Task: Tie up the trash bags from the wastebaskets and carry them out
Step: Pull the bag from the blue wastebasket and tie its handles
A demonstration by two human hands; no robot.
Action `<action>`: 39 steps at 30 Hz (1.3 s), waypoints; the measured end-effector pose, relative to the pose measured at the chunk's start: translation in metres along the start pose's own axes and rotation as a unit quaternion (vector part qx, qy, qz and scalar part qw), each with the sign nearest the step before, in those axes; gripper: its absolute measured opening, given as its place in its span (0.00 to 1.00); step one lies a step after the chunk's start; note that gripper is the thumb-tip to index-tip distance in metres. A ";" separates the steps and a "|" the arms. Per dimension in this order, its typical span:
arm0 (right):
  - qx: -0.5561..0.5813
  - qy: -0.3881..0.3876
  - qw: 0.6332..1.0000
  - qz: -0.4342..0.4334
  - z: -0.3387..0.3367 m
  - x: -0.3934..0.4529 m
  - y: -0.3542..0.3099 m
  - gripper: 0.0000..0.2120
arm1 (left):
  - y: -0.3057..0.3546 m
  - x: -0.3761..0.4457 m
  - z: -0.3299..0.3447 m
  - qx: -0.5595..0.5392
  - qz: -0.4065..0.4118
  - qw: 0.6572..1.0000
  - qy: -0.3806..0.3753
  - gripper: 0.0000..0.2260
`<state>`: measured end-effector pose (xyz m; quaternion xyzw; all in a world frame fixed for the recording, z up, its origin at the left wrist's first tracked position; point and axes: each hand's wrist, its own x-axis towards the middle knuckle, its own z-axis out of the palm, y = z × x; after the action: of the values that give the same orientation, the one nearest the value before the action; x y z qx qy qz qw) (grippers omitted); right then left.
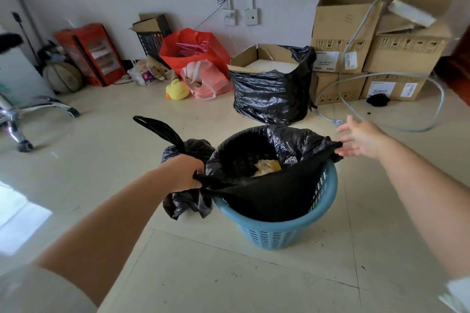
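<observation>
Tiled floor, blue wastebasket [277, 223]: left hand [181, 173] clamps one tied bag [187, 150] plus the liner [267, 193] edge beside it, right hand [361, 138] fingers spread, touching the far rim; liner untied, carrying-out pending.

Thin black plastic film for the bin liner [287, 152], crinkly and shiny where light hits, dull in the folds. Same stuff on the tied bag [187, 201] just left of the wastebasket [279, 231], which looks like moulded blue plastic, slotted walls, semi-matt. Under it, pale floor tiles [229, 274], smooth and pretty glossy. Behind the wastebasket, more wrinkly glossy black film around an open box [269, 91]. Further back right, brown cardboard boxes [343, 33], matt, with paper labels. Far left of the wastebasket, chrome chair legs [38, 109], mirror-bright. Fuzzy yellow plush duck [177, 89] too.
</observation>
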<state>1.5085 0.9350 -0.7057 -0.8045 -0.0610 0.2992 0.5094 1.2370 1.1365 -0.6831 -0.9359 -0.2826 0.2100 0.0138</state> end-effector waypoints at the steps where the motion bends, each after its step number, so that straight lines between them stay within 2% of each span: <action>1: -0.024 0.000 1.000 0.006 0.002 0.002 0.001 0.20 | -0.001 -0.002 -0.002 0.003 0.005 1.000 -0.007 0.13; 5: -0.054 0.027 0.996 0.064 0.012 0.019 0.020 0.09 | -0.002 -0.002 -0.004 0.047 -0.011 0.999 -0.024 0.12; 7: -0.076 0.042 0.992 0.095 0.018 0.026 0.027 0.05 | 0.000 0.000 -0.001 0.072 -0.049 0.996 0.023 0.12; 8: -0.073 0.042 0.990 0.110 0.020 0.029 0.032 0.08 | 0.000 0.002 0.001 0.067 -0.077 0.994 0.048 0.12; 11: -0.029 0.024 0.983 0.180 0.024 0.033 0.045 0.13 | -0.001 0.008 0.007 -0.034 -0.158 0.984 0.071 0.12; 13: -0.006 0.022 0.977 0.211 0.026 0.037 0.051 0.13 | -0.001 0.012 0.007 -0.104 -0.162 0.979 0.071 0.13; 15: 0.017 0.027 0.980 0.194 0.027 0.044 0.050 0.14 | 0.003 0.010 0.003 -0.171 -0.151 0.969 0.098 0.15; 18: 0.060 0.044 0.991 0.114 0.025 0.050 0.036 0.12 | 0.011 0.011 -0.007 -0.248 -0.134 0.943 0.177 0.18; 20: 0.084 0.093 0.991 0.050 0.023 0.049 0.023 0.17 | 0.018 0.015 -0.015 -0.303 -0.123 0.923 0.204 0.19; 22: 0.161 0.127 0.979 0.006 0.018 0.045 0.003 0.18 | 0.024 0.017 -0.024 -0.417 -0.129 0.871 0.227 0.18; 23: 0.214 0.127 0.968 -0.006 0.017 0.043 -0.008 0.18 | 0.027 0.017 -0.030 -0.494 -0.138 0.826 0.236 0.17; 24: 0.264 0.110 0.958 -0.012 0.016 0.041 -0.020 0.18 | 0.031 0.016 -0.037 -0.578 -0.145 0.767 0.239 0.15; 26: 0.349 0.036 0.937 -0.007 0.018 0.031 -0.042 0.17 | 0.035 0.016 -0.047 -0.733 -0.135 0.624 0.235 0.13; 27: 0.340 0.004 0.941 0.004 0.019 0.022 -0.052 0.15 | 0.035 0.016 -0.051 -0.793 -0.125 0.551 0.227 0.12; 28: 0.276 -0.013 0.961 0.014 0.020 0.012 -0.058 0.12 | 0.034 0.017 -0.052 -0.836 -0.119 0.490 0.215 0.11; 29: 0.156 -0.025 0.987 0.013 0.020 0.006 -0.060 0.15 | 0.032 0.018 -0.052 -0.864 -0.120 0.449 0.194 0.10; 30: 0.016 -0.021 1.000 0.004 0.020 0.004 -0.058 0.22 | 0.030 0.018 -0.049 -0.877 -0.129 0.431 0.165 0.09; 31: -0.113 -0.017 0.993 -0.013 0.019 0.000 -0.056 0.29 | 0.029 0.017 -0.046 -0.876 -0.145 0.440 0.132 0.10; 32: -0.215 -0.025 0.976 -0.028 0.017 -0.003 -0.053 0.30 | 0.027 0.015 -0.041 -0.860 -0.169 0.470 0.103 0.10; 35: -0.416 -0.032 0.908 -0.044 0.008 -0.005 -0.049 0.17 | 0.022 0.002 -0.032 -0.766 -0.245 0.593 0.044 0.10; 37: -0.460 0.008 0.885 -0.067 0.009 -0.007 -0.053 0.22 | 0.018 -0.004 -0.030 -0.708 -0.266 0.655 -0.007 0.12; 39: -0.446 0.017 0.887 -0.118 0.013 -0.008 -0.056 0.20 | 0.016 -0.008 -0.032 -0.649 -0.270 0.710 -0.043 0.16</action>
<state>1.5066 0.9686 -0.6586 -0.9386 -0.2742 0.1647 0.1294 1.2523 1.1215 -0.6536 -0.5876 -0.5905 0.0018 -0.5532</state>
